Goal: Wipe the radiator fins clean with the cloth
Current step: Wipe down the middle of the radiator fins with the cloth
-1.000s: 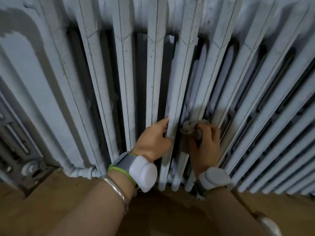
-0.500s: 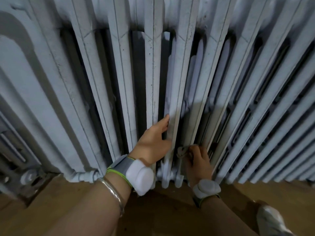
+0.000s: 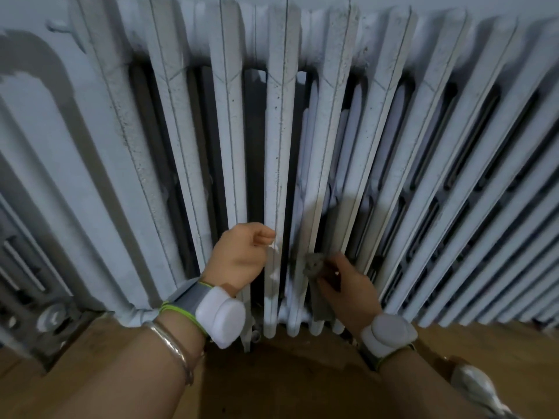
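A wide cast-iron radiator [image 3: 230, 152], painted a pale blue-white, fills nearly the whole view from above. Its tall fins [image 3: 335, 131] fan outward with dark gaps between them, and grey specks and grime dot their front edges. A strip of pale wall [image 3: 453, 3] shows along the top. Below, the radiator stands on a brown wooden floor [image 3: 90, 382].

Both hands are low down, near the middle fins. The left hand [image 3: 242, 255] is at the edge of one fin with its fingers curled; whether it grips the fin or only rests against it cannot be told. The right hand [image 3: 344, 285], one fin over, holds a bunched grey cloth [image 3: 314, 264] pressed against the lower part of a fin, with a loose end hanging down toward the radiator's feet.

Each wrist wears a white rounded device on a grey band edged in green: left device [image 3: 220, 316], right device [image 3: 390, 331]. A thin metal bracelet [image 3: 172, 349] circles the left forearm.

At lower left, a metal pipe fitting [image 3: 54, 316] sits beside the radiator's end. At lower right, a pale, blurred shape [image 3: 478, 388] lies on the floor.
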Motion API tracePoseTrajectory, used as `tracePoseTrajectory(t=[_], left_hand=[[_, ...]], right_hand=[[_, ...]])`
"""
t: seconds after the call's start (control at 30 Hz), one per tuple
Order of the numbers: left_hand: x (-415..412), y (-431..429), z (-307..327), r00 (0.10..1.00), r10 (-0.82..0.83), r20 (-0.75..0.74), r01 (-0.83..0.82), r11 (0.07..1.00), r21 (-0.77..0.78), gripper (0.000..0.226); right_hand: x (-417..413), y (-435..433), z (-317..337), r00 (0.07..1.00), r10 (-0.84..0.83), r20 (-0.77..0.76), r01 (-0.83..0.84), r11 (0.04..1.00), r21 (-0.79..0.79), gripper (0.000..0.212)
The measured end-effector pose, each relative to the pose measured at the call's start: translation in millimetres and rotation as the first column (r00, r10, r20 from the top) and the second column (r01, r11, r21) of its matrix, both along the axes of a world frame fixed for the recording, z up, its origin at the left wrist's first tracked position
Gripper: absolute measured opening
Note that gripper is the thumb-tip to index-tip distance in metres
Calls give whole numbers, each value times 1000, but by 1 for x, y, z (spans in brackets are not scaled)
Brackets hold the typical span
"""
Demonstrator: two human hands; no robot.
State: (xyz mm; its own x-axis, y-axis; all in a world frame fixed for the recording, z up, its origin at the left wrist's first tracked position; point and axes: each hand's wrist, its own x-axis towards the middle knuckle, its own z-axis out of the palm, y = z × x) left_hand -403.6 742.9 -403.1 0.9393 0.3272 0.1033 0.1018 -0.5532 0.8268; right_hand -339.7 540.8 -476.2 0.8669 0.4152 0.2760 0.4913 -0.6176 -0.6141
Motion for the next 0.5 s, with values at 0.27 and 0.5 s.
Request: tracePoseTrajectory(t=[0.27,0.5], left_hand=[[-6,0,9,993,90,-80,-85,994,64,50],[5,-7,6,994,24,-109,-30,998,-48,43]], right_hand=[[-2,33,70,875,-211,435,-4,896,444,31],[17,53,68,773,-252,582,-8,914,405,34]])
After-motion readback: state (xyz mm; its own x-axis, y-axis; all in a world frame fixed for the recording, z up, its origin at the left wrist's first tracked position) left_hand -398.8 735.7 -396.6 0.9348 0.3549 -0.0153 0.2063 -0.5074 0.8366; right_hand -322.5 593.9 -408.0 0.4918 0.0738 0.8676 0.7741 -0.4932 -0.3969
